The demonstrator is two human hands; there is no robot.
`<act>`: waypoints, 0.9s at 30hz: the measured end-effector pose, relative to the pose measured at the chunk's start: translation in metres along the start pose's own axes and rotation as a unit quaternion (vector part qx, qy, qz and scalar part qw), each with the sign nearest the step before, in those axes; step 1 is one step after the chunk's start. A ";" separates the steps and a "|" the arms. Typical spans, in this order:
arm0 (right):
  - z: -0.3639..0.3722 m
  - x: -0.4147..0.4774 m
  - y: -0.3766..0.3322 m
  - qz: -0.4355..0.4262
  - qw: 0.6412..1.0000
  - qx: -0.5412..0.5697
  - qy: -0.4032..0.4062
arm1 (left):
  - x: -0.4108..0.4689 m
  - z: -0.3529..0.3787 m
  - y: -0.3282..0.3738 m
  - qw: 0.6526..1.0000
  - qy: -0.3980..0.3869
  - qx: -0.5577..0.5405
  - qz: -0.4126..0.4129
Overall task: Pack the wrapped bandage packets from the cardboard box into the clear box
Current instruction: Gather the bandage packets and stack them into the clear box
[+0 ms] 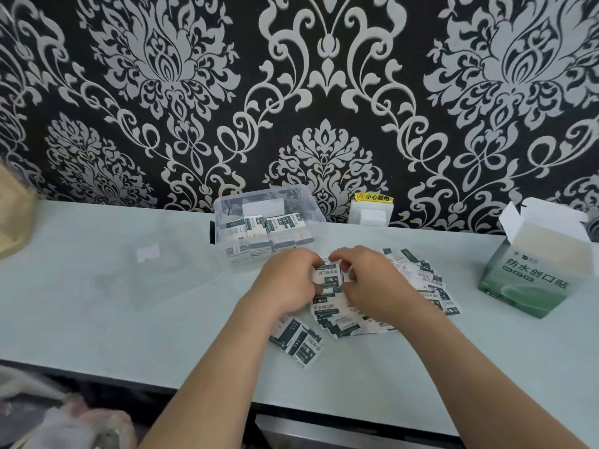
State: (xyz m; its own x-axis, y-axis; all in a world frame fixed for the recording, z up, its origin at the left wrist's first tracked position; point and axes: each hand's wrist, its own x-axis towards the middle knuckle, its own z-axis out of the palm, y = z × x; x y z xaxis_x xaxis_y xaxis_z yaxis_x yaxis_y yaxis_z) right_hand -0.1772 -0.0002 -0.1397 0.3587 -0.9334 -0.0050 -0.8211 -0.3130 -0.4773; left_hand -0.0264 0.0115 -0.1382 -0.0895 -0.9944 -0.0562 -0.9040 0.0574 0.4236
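Observation:
Several white-and-dark-green bandage packets lie spread in a loose pile on the pale table, in the middle. My left hand and my right hand meet over the pile, both gripping a small stack of packets between their fingers. The clear box stands just behind the hands, lid off, holding several packets in rows. The green-and-white cardboard box stands at the right with its top flaps open. What is inside it is hidden.
The clear lid lies flat on the table to the left. A white socket with a yellow warning label sits at the patterned wall. A tan bag is at the left edge, plastic bags below the table's front edge.

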 end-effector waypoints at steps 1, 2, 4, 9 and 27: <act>0.001 0.001 0.000 0.000 1.000 0.008 0.008 | -0.001 -0.002 0.000 1.000 0.004 -0.005 -0.002; 0.002 0.003 0.000 0.000 1.000 0.014 0.018 | -0.001 -0.003 -0.001 1.000 0.009 -0.013 -0.005; 0.003 0.005 0.000 -0.001 0.999 0.025 0.036 | -0.002 -0.006 -0.005 0.999 0.026 -0.038 -0.013; 0.001 0.005 0.001 -0.002 0.995 0.082 0.054 | -0.009 -0.015 -0.015 0.992 0.057 -0.104 -0.030; -0.007 -0.007 -0.016 0.143 0.766 0.623 0.071 | -0.016 -0.002 0.022 0.958 0.065 -0.271 0.064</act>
State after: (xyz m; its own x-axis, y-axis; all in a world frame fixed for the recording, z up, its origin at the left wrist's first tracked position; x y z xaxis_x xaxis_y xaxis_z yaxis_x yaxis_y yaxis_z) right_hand -0.1700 0.0105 -0.1255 0.1178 -0.9699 -0.2131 0.2362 0.2358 -0.9427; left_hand -0.0444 0.0285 -0.1261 -0.1007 -0.9870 0.1253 -0.5353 0.1599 0.8294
